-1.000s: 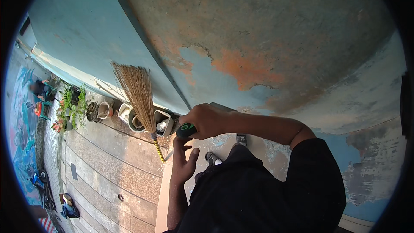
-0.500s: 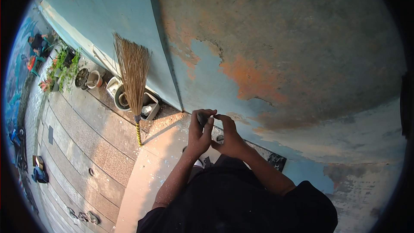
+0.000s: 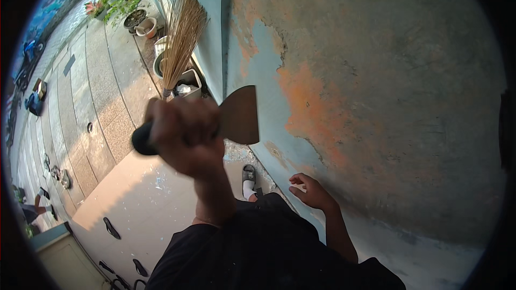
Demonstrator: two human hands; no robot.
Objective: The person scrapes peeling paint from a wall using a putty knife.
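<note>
My left hand (image 3: 188, 131) is raised, its fingers wrapped round the dark handle of a paint scraper (image 3: 242, 117). The scraper's wide metal blade points right toward the wall; I cannot tell whether it touches. Slightly blurred, the left hand hides most of the handle. Lower right, my right hand (image 3: 314, 192) is near the foot of the wall with its fingers loosely bent and apart, nothing in them. The wall (image 3: 258, 80) has light blue paint, with peeled patches of orange and bare grey plaster.
A stick broom (image 3: 183, 37) leans at the wall's corner beside pots and a white bin (image 3: 189, 83). Potted plants (image 3: 126, 0) stand farther off. Paint flakes lie on the tiled floor (image 3: 177, 198) near my sandalled foot (image 3: 248, 174). Loose slippers (image 3: 111, 227) lie to the left.
My hands were close together in front of me; they have parted. The left has swung up and left with the scraper, the right down along the wall. The view has turned.
</note>
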